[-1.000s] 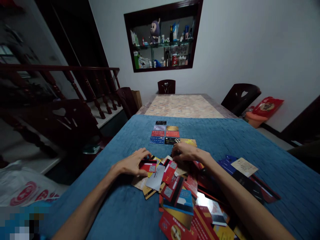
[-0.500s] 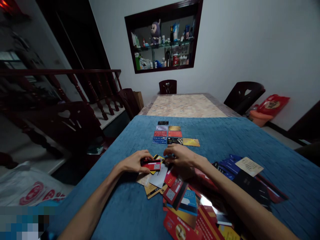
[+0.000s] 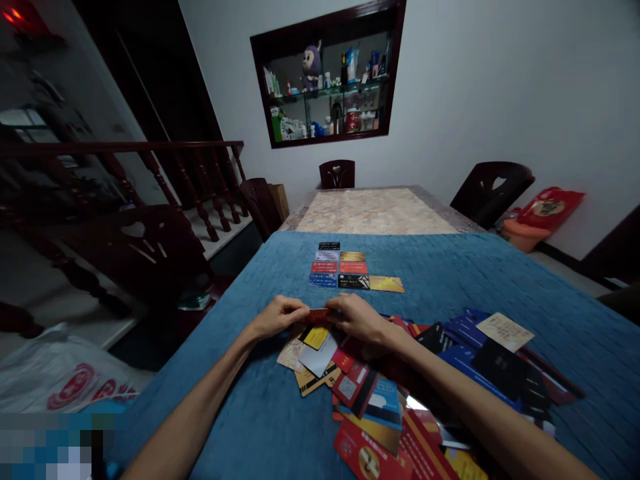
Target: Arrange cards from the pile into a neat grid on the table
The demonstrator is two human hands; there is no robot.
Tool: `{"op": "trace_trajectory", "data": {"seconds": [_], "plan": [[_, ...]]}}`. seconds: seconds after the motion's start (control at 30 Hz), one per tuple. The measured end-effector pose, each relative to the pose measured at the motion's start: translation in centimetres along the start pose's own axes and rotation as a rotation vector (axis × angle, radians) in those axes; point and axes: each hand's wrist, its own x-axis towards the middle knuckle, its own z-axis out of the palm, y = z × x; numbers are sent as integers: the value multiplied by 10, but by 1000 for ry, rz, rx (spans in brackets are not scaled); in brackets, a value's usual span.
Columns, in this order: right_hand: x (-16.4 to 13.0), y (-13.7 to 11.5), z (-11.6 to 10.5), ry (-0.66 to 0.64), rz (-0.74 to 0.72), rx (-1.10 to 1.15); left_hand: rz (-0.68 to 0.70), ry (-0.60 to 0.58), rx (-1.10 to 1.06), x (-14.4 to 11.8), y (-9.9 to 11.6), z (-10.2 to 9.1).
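Between my left hand (image 3: 281,316) and my right hand (image 3: 357,317) a red card (image 3: 319,313) is pinched, one end in each hand, tilted just above the pile. Both hands have their fingers closed on it. Under and in front of them lies a loose heap of plastic cards, among them a yellow and black card (image 3: 315,336), a white card (image 3: 319,357), a red card with a QR code (image 3: 354,388) and a blue card (image 3: 386,403). Beyond my hands, cards lie flat in short rows, including a black patterned card (image 3: 353,281) and a gold card (image 3: 387,284).
A blue cloth (image 3: 240,400) covers the near part of the table. More cards, such as a black card (image 3: 503,365) and a beige card (image 3: 505,331), spread at the right beneath and beyond my forearm. Dark wooden chairs (image 3: 493,193) stand around the table; a white plastic bag (image 3: 65,373) is at left.
My left hand has lifted the red card off the pile and turned it more edge-on. My right hand has come to its other end and grips it too.
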Motion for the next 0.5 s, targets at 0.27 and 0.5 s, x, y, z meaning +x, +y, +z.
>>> {"op": "trace_trajectory", "data": {"seconds": [0.27, 0.5], "plan": [[1, 8, 6, 36, 42, 77, -77, 13, -187, 1, -12, -1], [2, 12, 10, 56, 48, 133, -123, -2, -305, 2, -14, -1]]}}
